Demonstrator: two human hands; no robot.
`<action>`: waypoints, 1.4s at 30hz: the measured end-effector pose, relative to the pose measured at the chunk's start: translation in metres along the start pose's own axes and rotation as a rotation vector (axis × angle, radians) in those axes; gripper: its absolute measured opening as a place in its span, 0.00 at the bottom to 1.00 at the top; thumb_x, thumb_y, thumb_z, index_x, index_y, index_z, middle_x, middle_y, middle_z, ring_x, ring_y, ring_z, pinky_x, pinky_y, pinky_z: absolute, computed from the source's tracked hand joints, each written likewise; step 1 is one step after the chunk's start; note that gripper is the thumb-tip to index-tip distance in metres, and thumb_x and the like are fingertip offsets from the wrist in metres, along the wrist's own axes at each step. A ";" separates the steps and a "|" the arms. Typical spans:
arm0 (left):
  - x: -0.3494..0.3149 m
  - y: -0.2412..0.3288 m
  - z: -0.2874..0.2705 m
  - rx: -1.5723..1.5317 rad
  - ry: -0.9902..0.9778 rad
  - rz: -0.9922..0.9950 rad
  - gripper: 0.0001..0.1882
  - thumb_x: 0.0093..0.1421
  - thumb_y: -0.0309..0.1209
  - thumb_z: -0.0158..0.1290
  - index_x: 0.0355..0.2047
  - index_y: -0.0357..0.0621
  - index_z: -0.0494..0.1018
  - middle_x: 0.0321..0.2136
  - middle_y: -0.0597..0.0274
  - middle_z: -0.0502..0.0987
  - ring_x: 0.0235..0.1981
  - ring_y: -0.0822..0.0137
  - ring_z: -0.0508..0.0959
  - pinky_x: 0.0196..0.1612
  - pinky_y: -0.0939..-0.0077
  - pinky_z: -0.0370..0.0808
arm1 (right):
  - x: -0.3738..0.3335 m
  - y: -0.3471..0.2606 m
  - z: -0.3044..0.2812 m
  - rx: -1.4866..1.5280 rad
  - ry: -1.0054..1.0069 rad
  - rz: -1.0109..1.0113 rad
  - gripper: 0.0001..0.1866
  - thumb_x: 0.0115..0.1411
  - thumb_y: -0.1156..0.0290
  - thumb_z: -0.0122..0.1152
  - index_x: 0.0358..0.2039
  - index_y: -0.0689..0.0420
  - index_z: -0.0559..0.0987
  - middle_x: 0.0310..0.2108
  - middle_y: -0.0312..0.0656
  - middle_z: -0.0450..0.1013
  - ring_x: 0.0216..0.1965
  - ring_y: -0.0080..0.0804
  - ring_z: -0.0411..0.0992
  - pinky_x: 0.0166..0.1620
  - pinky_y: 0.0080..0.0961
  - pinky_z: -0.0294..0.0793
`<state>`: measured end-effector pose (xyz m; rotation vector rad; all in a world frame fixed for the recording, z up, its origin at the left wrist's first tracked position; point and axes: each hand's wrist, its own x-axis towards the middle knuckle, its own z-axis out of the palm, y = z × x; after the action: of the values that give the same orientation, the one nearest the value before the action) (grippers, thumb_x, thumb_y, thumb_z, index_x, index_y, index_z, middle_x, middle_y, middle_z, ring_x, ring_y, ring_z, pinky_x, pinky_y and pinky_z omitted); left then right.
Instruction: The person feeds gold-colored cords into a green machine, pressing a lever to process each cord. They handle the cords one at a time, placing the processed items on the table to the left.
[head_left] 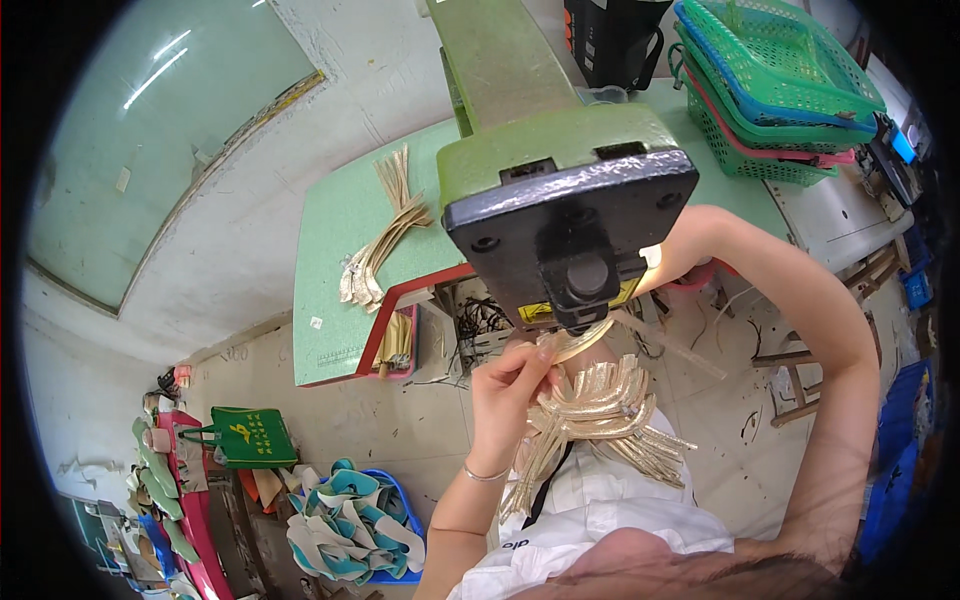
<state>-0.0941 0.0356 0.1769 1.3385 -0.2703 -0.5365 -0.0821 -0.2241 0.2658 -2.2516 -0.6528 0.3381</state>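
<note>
My left hand (512,388) is closed in a pinch on the end of a shiny gold strap (578,346), just below the black head of a green machine (555,215). The strap curves up under the machine's head, where part of it is hidden. My right forearm (770,250) reaches around the machine's right side, and the fingers of that hand are hidden behind the head. A bundle of similar gold straps (600,415) lies across my lap, right by my left hand. Another bunch of gold straps (390,240) rests on the green table (325,250) to the left.
Stacked green and blue plastic baskets (780,90) stand at the back right. Below the tabletop is a pink bin (412,340) with more straps. A blue basket (400,500) of teal and white pieces and a green bag (252,438) sit at the lower left. A wooden stool (800,380) stands at right.
</note>
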 end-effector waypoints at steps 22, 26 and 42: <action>0.005 0.035 -0.037 0.556 0.579 0.824 0.18 0.54 0.28 0.54 0.45 0.36 0.67 0.35 0.64 0.66 0.29 0.72 0.64 0.33 0.81 0.62 | -0.005 -0.004 0.000 0.083 -0.010 -0.093 0.12 0.56 0.69 0.59 0.38 0.61 0.76 0.32 0.40 0.75 0.34 0.26 0.71 0.39 0.24 0.71; -0.044 0.049 -0.003 0.632 -0.105 0.589 0.16 0.56 0.32 0.54 0.44 0.37 0.72 0.34 0.61 0.75 0.31 0.70 0.72 0.31 0.79 0.66 | 0.002 -0.036 -0.002 -0.031 -0.120 0.220 0.15 0.56 0.65 0.60 0.42 0.59 0.75 0.36 0.42 0.75 0.36 0.29 0.71 0.42 0.24 0.70; 0.001 -0.016 0.024 -0.103 -0.071 0.108 0.12 0.62 0.31 0.48 0.32 0.33 0.75 0.21 0.62 0.76 0.20 0.77 0.72 0.24 0.86 0.66 | -0.003 -0.032 0.029 -0.029 0.129 0.082 0.26 0.53 0.57 0.61 0.50 0.56 0.70 0.48 0.50 0.67 0.47 0.43 0.68 0.50 0.31 0.67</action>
<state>-0.1081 0.0130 0.1668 1.2000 -0.3662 -0.5014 -0.1075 -0.1898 0.2695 -2.3102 -0.5019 0.2223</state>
